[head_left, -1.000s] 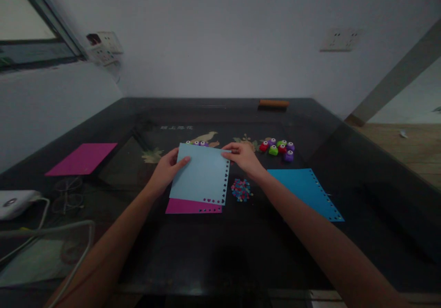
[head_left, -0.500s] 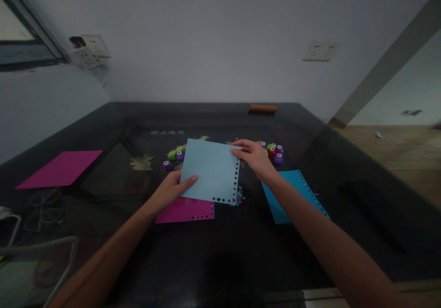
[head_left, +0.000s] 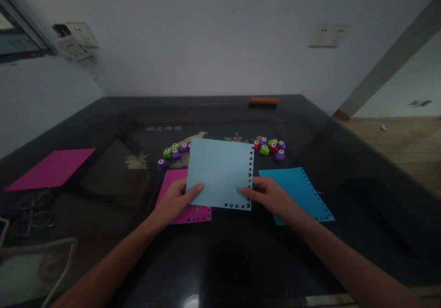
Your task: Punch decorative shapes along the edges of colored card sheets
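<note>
Pale sheet [head_left: 220, 170] held up off the table [head_left: 220, 262], pinched at its near edge: left hand [head_left: 174, 203] at the near left corner, thumb on top, right hand [head_left: 272, 200] at the near right corner beside the punched border. Pink sheet [head_left: 172, 179] flat beneath the left grip, blue sheet [head_left: 303, 191] just right of the right grip, punches [head_left: 272, 146] beyond. Risks: far edge unsupported, so likely to droop or curl; uneven pull between grips could crease or tear the perforated edge
</note>
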`<state>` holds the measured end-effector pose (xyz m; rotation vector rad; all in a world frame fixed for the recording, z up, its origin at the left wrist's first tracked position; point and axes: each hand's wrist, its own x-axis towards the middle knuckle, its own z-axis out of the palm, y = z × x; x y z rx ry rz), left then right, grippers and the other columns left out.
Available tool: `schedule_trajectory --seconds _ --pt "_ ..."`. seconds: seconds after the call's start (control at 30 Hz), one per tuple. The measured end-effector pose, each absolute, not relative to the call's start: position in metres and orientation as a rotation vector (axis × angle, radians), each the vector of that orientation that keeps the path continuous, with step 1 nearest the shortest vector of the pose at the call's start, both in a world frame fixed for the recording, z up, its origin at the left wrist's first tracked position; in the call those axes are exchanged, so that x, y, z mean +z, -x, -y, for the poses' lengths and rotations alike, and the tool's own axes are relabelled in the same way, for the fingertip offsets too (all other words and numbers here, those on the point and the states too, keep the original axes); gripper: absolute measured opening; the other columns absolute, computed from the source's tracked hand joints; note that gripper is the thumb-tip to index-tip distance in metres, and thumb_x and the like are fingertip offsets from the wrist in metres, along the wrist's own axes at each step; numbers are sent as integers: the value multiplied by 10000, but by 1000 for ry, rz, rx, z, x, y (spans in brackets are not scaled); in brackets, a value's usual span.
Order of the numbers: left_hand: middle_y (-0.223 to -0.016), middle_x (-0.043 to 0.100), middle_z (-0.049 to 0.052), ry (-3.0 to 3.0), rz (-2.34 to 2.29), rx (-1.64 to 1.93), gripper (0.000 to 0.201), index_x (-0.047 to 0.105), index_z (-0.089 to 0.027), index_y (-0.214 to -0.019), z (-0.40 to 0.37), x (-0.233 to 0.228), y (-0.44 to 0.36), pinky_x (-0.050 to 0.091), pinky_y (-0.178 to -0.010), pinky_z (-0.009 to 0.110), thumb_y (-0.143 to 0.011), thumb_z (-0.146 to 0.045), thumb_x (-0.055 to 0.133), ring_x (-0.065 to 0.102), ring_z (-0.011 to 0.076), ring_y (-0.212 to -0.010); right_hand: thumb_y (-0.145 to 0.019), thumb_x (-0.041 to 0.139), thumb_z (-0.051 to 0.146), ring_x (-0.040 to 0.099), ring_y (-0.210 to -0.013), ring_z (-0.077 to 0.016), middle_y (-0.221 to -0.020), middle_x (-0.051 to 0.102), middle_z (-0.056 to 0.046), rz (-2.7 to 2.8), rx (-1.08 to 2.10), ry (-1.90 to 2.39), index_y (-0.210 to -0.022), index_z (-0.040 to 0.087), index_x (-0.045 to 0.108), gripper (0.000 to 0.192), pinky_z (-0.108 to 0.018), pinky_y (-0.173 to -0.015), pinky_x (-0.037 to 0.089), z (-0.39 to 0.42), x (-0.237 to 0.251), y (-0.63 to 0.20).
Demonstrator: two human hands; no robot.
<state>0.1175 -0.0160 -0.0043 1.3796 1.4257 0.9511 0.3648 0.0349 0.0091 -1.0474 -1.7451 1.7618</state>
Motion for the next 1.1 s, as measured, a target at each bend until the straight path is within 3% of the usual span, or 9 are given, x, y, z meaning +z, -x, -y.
schedule_trajectory --seconds 0.1,0.3,0.5,0.77,0.87,1.1 --pt "-689 641 25 -1452 -1459 912 315 625 -162 -756 18 -4 -122 448 -497 252 -771 -466 547 562 163 -588 -773 639 403 664 -829 -199 -899 719 -63 1704 1777 1078 -913 175 676 270 -372 -776 520 -36 8 -367" --pt "-588 620 25 -1462 -1513 802 356 612 -165 -692 22 -4 -125 430 -468 258 -778 -498 521 539 162 -514 -724 689 385 672 -848 -204 -939 723 -59 1637 1819 1104 -877 193 683 245 -374 -788 530 -36 6 -366" --pt "-838 712 69 -1437 -1430 841 361 668 -165 -834 23 -2 -129 518 -672 325 -766 -498 546 637 225 -747 -715 697 383 679 -853 -225 -947 726 -70 1668 1792 1136 -918 178 688 289 -398 -799 533 -34 0 -365" --pt "-846 696 67 -1477 -1421 848 313 655 -167 -842 23 -4 -129 503 -663 321 -787 -450 533 616 214 -737 -739 676 346 673 -879 -241 -958 725 -64 1877 1558 1153 -883 203 697 203 -417 -823 521 -36 -4 -364" --pt "-755 671 56 -1511 -1464 852 326 645 -159 -782 22 -5 -128 490 -607 306 -782 -465 533 596 205 -679 -744 667 329 670 -887 -249 -973 721 -67 1904 1480 1166 -893 209 696 194 -432 -829 519 -36 -7 -363" --pt "-706 662 25 -1546 -1463 879 329 657 -179 -759 21 -4 -126 478 -566 275 -791 -476 517 591 195 -655 -751 662 353 673 -859 -254 -944 725 -72 1917 1454 1182 -875 198 692 201 -433 -800 531 -37 -12 -364"
